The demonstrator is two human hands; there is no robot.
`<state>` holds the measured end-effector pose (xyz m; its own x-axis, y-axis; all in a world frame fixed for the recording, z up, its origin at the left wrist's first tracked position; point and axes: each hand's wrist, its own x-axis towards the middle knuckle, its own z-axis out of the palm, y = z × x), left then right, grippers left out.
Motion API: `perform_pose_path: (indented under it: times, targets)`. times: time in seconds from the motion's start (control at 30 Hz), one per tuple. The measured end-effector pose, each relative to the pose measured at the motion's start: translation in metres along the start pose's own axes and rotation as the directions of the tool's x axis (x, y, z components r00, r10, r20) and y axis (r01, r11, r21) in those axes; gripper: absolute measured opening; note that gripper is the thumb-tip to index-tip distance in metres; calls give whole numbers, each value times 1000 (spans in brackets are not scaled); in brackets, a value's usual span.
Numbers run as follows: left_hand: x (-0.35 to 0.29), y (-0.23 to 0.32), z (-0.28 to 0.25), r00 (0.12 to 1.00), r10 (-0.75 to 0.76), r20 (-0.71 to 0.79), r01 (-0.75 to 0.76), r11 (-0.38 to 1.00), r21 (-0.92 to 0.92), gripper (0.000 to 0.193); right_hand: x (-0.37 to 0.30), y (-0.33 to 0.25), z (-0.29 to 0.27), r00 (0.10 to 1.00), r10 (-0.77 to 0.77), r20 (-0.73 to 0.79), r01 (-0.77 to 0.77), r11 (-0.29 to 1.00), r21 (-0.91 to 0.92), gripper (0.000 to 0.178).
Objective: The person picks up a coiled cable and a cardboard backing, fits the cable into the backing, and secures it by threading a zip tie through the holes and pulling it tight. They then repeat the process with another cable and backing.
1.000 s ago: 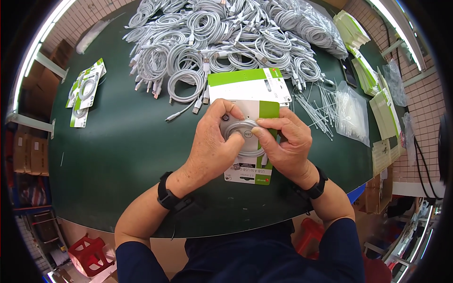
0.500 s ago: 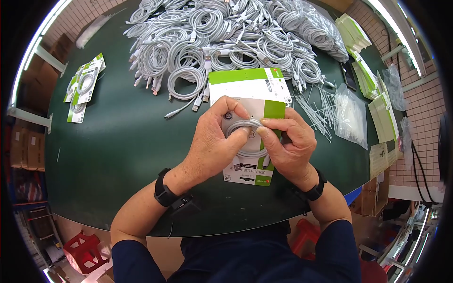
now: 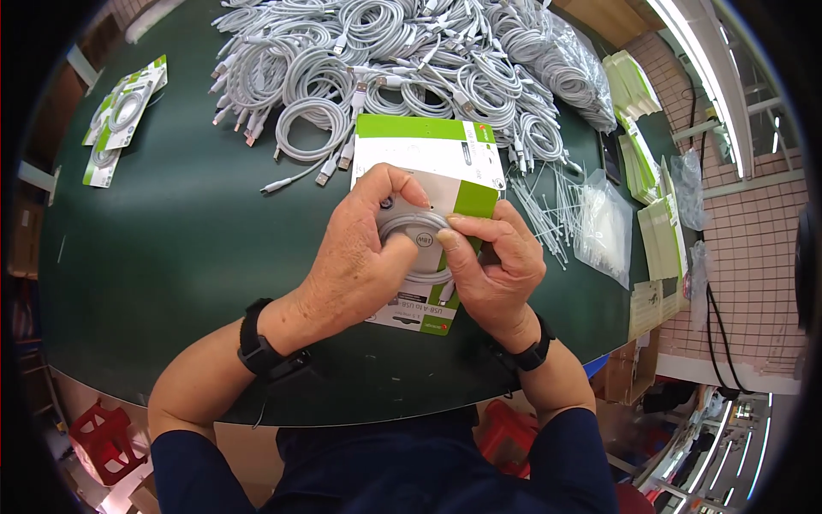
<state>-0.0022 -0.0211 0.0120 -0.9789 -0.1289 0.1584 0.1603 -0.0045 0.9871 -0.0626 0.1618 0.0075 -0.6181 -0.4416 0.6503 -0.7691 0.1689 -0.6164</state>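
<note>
A coiled light-grey USB cable (image 3: 419,277) lies against a green and white packaging card (image 3: 476,200), held in front of me between both hands. My left hand (image 3: 355,248) is closed on the coil's left side, its thumb curled into the ring and its index finger bent above. With thumb and index finger, my right hand (image 3: 499,270) pinches the coil's upper right. One metal-tipped plug (image 3: 447,293) hangs at the coil's lower right. Another green and white card (image 3: 419,154) lies just beyond, partly covered. My left fingertips are hidden behind the hand.
A large heap of coiled grey cables (image 3: 377,51) fills the far side of the green table (image 3: 197,223). Finished-looking carded cables (image 3: 124,116) lie at left. White cable ties (image 3: 548,210), a bag of ties (image 3: 604,227) and stacked cards (image 3: 659,227) are at right.
The whole view has shifted, so table and hands appear further left. My left thumb has bent deeper into the coil, uncovering more of the card's middle. The right hand keeps its pinch.
</note>
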Motion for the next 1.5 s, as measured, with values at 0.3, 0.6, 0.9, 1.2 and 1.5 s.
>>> perform_pose_path:
  times: [0.3, 0.6, 0.9, 1.2, 1.5]
  targets:
    - [-2, 3, 5, 987, 23, -158, -72, 947, -313, 45, 0, 5, 2, 999, -18, -43, 20, 999, 25, 17]
    - [12, 18, -25, 915, -339, 219, 363, 928, -81, 37, -3, 10, -2, 1000, 28, -9, -27, 997, 74, 16]
    - [9, 20, -13, 890, -403, 214, 453, 835, -312, 34, -7, 15, 3, 997, 73, 7, -73, 990, 124, 16]
    - [2, 11, -7, 919, -358, 167, 393, 868, -302, 33, -5, 9, -5, 998, 47, 36, -50, 995, 90, 16]
    - [0, 25, -25, 981, -165, 104, 184, 959, -214, 31, 24, 29, -53, 932, 353, -85, -327, 917, 228, 23]
